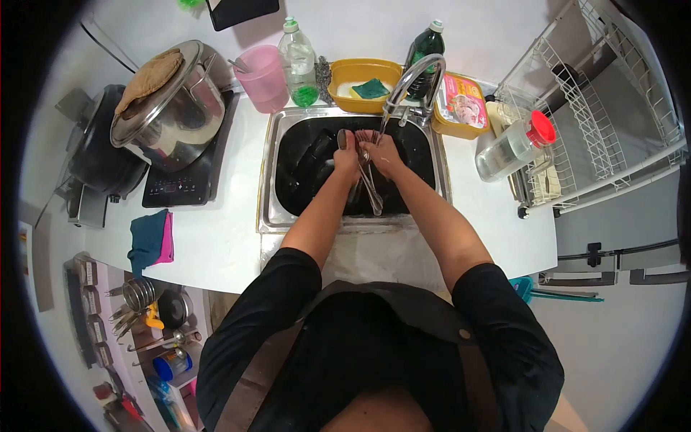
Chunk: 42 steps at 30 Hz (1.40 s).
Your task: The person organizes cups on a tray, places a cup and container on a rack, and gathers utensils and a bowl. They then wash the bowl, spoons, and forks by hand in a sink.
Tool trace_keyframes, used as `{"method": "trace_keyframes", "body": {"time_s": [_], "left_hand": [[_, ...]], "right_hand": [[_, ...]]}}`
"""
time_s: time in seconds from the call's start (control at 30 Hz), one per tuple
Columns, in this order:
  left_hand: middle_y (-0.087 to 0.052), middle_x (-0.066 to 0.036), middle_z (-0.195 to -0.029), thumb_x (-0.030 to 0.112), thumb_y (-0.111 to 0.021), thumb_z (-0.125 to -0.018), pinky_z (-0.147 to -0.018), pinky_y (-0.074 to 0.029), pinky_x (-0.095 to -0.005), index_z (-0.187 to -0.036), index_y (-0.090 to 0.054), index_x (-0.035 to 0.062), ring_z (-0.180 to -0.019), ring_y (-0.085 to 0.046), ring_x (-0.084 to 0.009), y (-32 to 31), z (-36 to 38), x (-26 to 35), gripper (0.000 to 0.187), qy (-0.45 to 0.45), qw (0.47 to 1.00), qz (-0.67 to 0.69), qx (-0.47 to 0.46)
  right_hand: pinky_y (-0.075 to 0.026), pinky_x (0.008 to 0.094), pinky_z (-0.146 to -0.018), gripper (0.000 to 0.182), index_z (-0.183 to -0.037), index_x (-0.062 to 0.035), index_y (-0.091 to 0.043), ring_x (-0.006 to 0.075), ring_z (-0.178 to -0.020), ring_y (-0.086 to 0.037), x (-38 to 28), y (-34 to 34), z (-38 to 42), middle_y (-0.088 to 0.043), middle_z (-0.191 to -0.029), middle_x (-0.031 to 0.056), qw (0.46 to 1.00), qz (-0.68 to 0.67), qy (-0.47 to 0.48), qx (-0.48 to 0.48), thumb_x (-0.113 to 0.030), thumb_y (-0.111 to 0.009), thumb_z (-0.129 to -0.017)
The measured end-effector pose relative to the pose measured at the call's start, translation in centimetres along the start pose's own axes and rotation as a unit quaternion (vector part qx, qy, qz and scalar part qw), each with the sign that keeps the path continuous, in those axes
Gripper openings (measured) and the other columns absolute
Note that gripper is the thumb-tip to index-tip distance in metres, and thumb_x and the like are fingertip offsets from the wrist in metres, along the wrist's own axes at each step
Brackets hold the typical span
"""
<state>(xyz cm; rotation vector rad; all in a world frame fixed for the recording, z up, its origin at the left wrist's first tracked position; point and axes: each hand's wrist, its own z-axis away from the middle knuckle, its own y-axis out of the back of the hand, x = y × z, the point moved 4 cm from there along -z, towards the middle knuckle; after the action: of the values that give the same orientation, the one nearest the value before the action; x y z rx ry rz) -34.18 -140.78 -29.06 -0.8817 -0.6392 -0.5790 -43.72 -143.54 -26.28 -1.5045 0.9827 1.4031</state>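
Both hands are close together over the sink (264, 194), below the curved metal faucet (425, 66). My left hand (347, 157) is closed around some metal cutlery (371, 189), whose handles point down toward the sink's front edge. Touching the same bundle from the other side, my right hand (384, 155) has its fingers curled on it. Fork tines and a spoon bowl show at the top, between the hands. Dark items, hard to make out, lie in the black basin to the left of my hands.
Behind the sink stand a pink cup (260, 81), a clear bottle (297, 61), a yellow tub (360, 78) with a sponge and a dark green bottle (430, 45). A pot (194, 119) is at left; a jug (507, 150) and white rack (612, 158) are at right.
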Motion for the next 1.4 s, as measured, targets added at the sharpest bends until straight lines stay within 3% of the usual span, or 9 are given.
{"method": "trace_keyframes", "body": {"time_s": [0.17,0.23,0.43,0.63,0.77,0.9,1.0,1.17,1.4], "left_hand": [[-0.058,-0.006,-0.087,0.029,-0.044,-0.092,-0.060,-0.050,-0.0318,-0.103,-0.050,0.0045,-0.072,-0.059,-0.0169,-0.3,-2.1,-0.5,0.028,0.020,0.996,0.042,-0.078],[-0.056,-0.009,-0.101,0.016,-0.041,-0.093,-0.064,-0.050,-0.0355,-0.113,-0.044,0.0059,-0.081,-0.059,-0.0171,-0.2,-1.8,0.0,0.022,0.034,0.994,0.061,-0.088],[-0.059,-0.003,-0.082,0.000,-0.056,-0.081,-0.052,-0.048,-0.0263,-0.100,-0.055,0.0078,-0.062,-0.058,-0.0127,-0.8,-0.9,-0.4,0.020,0.001,0.990,-0.087,-0.111],[-0.059,-0.001,-0.077,0.007,-0.060,-0.080,-0.048,-0.045,-0.0211,-0.097,-0.058,0.0095,-0.056,-0.057,-0.0127,-1.7,1.5,2.0,0.017,-0.066,0.959,-0.146,-0.233],[-0.059,-0.004,-0.077,0.018,-0.053,-0.087,-0.047,-0.044,-0.0197,-0.098,-0.057,0.0057,-0.054,-0.056,-0.0125,-1.8,4.1,4.9,0.016,0.008,0.983,-0.013,-0.181],[-0.058,-0.006,-0.071,0.025,-0.046,-0.091,-0.042,-0.040,-0.0205,-0.096,-0.057,0.0028,-0.050,-0.054,-0.0122,-0.4,1.5,4.4,0.025,-0.062,0.986,-0.113,-0.106],[-0.053,-0.005,-0.059,0.031,-0.046,-0.091,-0.036,-0.035,-0.0224,-0.088,-0.055,0.0025,-0.042,-0.049,-0.0111,-0.9,0.0,2.5,0.030,-0.088,0.987,-0.108,-0.084],[-0.049,-0.003,-0.055,0.044,-0.043,-0.090,-0.034,-0.033,-0.0223,-0.079,-0.052,0.0060,-0.039,-0.043,-0.0097,-1.7,1.3,2.0,0.040,-0.026,0.994,-0.100,-0.028],[-0.047,-0.002,-0.056,0.049,-0.041,-0.089,-0.032,-0.030,-0.0196,-0.083,-0.050,0.0077,-0.038,-0.039,-0.0077,-2.4,1.4,2.0,0.042,0.051,0.984,-0.148,-0.085]], "right_hand": [[-0.046,0.0229,-0.052,0.011,-0.094,-0.0034,-0.055,0.0088,-0.064,-0.056,-1.6,1.3,0.1,-0.061,-0.080,0.0048,0.976,-0.117,0.005,0.186,-0.002,-0.053,-0.083],[-0.045,0.0228,-0.050,0.012,-0.095,-0.0037,-0.054,0.0089,-0.062,-0.055,-2.6,1.7,-0.1,-0.061,-0.080,0.0050,0.984,-0.068,0.043,0.162,-0.003,-0.054,-0.082],[-0.042,0.0220,-0.052,0.024,-0.068,-0.0028,-0.056,0.0066,-0.056,-0.050,-6.6,0.4,-0.1,-0.053,-0.059,-0.0010,0.954,0.265,0.123,0.072,-0.016,-0.076,-0.063],[-0.042,0.0217,-0.051,0.026,-0.068,-0.0020,-0.058,0.0070,-0.055,-0.050,-6.0,1.3,-2.7,-0.056,-0.060,0.0004,0.943,0.332,0.021,-0.019,-0.016,-0.079,-0.060],[-0.044,0.0262,-0.051,0.025,-0.063,-0.0038,-0.057,0.0132,-0.049,-0.052,-6.0,1.7,-2.7,-0.057,-0.057,0.0013,0.972,0.230,-0.002,0.043,-0.021,-0.074,-0.067],[-0.045,0.0236,-0.054,0.026,-0.082,-0.0002,-0.060,0.0073,-0.058,-0.056,-3.7,1.1,-2.7,-0.058,-0.061,0.0021,0.978,0.159,0.099,0.091,-0.021,-0.072,-0.072],[-0.044,0.0254,-0.050,0.030,-0.086,0.0006,-0.058,0.0076,-0.054,-0.054,-2.8,-0.9,-1.7,-0.058,-0.061,0.0025,0.901,0.356,0.180,0.168,-0.021,-0.072,-0.072],[-0.040,0.0241,-0.040,0.031,-0.058,-0.0017,-0.056,0.0062,-0.043,-0.049,-6.3,0.2,-0.2,-0.054,-0.050,0.0017,0.952,0.235,0.086,0.174,-0.024,-0.074,-0.070],[-0.040,0.0232,-0.042,0.015,-0.067,-0.0019,-0.061,0.0075,-0.044,-0.049,-2.6,1.5,-1.6,-0.057,-0.060,0.0012,0.989,0.018,0.051,0.138,-0.013,-0.070,-0.073]]}}
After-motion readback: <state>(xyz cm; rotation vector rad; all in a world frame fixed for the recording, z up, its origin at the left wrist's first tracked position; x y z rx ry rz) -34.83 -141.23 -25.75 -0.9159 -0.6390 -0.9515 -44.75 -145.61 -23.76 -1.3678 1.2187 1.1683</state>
